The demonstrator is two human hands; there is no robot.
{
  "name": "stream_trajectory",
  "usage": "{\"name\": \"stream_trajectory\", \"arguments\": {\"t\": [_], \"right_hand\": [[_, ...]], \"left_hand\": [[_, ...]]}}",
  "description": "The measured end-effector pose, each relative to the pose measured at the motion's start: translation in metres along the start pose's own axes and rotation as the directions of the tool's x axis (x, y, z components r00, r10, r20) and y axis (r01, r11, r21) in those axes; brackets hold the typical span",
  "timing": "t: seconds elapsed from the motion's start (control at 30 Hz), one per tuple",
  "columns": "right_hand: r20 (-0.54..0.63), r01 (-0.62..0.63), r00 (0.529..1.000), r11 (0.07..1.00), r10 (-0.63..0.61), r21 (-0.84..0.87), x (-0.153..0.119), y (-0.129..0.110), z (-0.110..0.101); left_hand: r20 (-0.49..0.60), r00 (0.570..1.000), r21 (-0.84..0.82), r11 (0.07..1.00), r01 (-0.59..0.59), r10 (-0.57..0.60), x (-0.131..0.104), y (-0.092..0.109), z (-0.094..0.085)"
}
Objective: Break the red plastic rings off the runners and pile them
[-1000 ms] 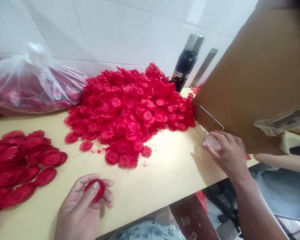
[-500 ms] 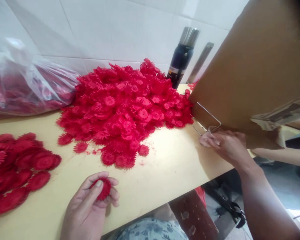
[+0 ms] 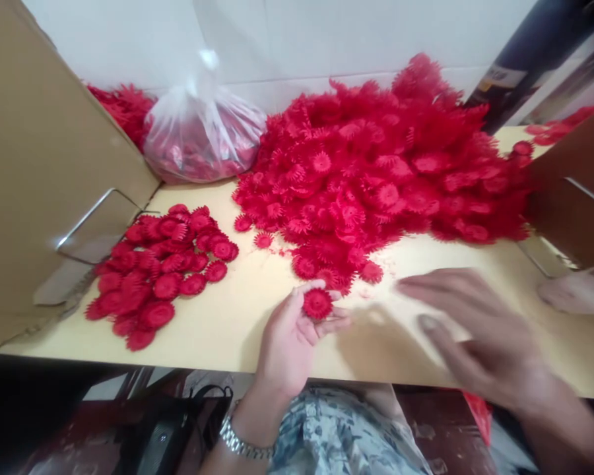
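My left hand [image 3: 290, 343] holds a small red fringed flower disc [image 3: 317, 303] on its fingers, above the table's front part. My right hand [image 3: 485, 336] is blurred by motion over the table to the right, its thumb apart from the stretched fingers and nothing visible in it. A large heap of loose red fringed flower discs [image 3: 376, 178] lies beyond both hands. To the left, a smaller pile of thicker red discs [image 3: 165, 264] rests on the table.
A tied clear plastic bag [image 3: 202, 132] of red pieces stands near the wall. Cardboard panels [image 3: 64, 165] with bent metal wires [image 3: 86, 221] flank the table [image 3: 218, 336]. A dark bottle [image 3: 515, 72] leans in view behind the heap. A pale pinkish thing [image 3: 579, 290] sits at right.
The view has swung left, bringing in the left cardboard panel and whole small pile. My right hand has left the pinkish thing by the right wire and come toward my left hand.
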State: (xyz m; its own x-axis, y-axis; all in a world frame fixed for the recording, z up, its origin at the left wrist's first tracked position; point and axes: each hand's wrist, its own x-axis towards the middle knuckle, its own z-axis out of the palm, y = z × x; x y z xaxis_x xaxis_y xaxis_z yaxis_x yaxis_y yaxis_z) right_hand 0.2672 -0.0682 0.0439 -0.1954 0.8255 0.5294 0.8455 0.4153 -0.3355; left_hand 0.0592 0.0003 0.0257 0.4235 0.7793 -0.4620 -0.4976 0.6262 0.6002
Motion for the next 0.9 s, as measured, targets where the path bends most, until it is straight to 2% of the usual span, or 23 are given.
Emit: {"name": "stream_trajectory", "arguments": {"t": [0.03,0.07,0.13,0.23,0.33,0.47,0.53,0.67,0.73,0.8,0.9], "right_hand": [[0.048,0.112,0.992,0.993,-0.114,0.045,0.011,-0.014,0.019],[0.089,0.172,0.980,0.984,-0.175,0.042,0.019,-0.025,0.037],[0.140,0.242,0.961,0.970,-0.240,0.002,0.029,-0.040,0.065],[0.182,0.279,0.945,0.960,-0.270,-0.022,0.027,-0.046,0.082],[0.158,0.258,0.956,0.965,-0.247,-0.048,0.020,-0.043,0.080],[0.065,0.178,0.983,0.977,-0.172,-0.120,0.019,-0.037,0.075],[0.065,0.163,0.986,0.980,-0.157,-0.116,0.023,-0.035,0.075],[0.115,0.168,0.981,0.981,-0.156,-0.100,0.029,-0.037,0.080],[0.112,0.158,0.982,0.987,-0.153,-0.036,0.029,-0.039,0.082],[0.093,0.138,0.984,0.984,-0.149,0.111,0.029,-0.041,0.080],[0.043,-0.021,0.999,0.943,0.007,0.333,0.030,-0.039,0.069]], "left_hand": [[0.000,1.000,-0.015,1.000,0.004,-0.004,-0.001,-0.001,0.001],[-0.006,1.000,-0.030,1.000,0.002,-0.002,-0.001,-0.002,0.000],[-0.022,1.000,-0.053,0.998,-0.015,0.014,-0.002,-0.003,-0.002],[-0.023,0.999,-0.054,0.997,-0.047,0.046,-0.002,-0.004,-0.007],[-0.031,0.995,-0.061,0.994,-0.092,0.091,-0.002,-0.006,-0.011],[-0.070,0.990,-0.002,0.992,-0.124,0.123,-0.004,-0.006,-0.013],[-0.083,0.989,0.039,0.992,-0.118,0.121,-0.005,-0.006,-0.013],[-0.031,0.991,0.010,0.992,-0.129,0.129,-0.005,-0.007,-0.011],[-0.044,0.985,0.047,0.986,-0.163,0.165,-0.004,-0.009,-0.012],[-0.048,0.979,0.110,0.975,-0.191,0.197,-0.004,-0.009,-0.014],[-0.037,0.977,0.165,0.965,-0.203,0.212,-0.005,-0.006,-0.019]]}}
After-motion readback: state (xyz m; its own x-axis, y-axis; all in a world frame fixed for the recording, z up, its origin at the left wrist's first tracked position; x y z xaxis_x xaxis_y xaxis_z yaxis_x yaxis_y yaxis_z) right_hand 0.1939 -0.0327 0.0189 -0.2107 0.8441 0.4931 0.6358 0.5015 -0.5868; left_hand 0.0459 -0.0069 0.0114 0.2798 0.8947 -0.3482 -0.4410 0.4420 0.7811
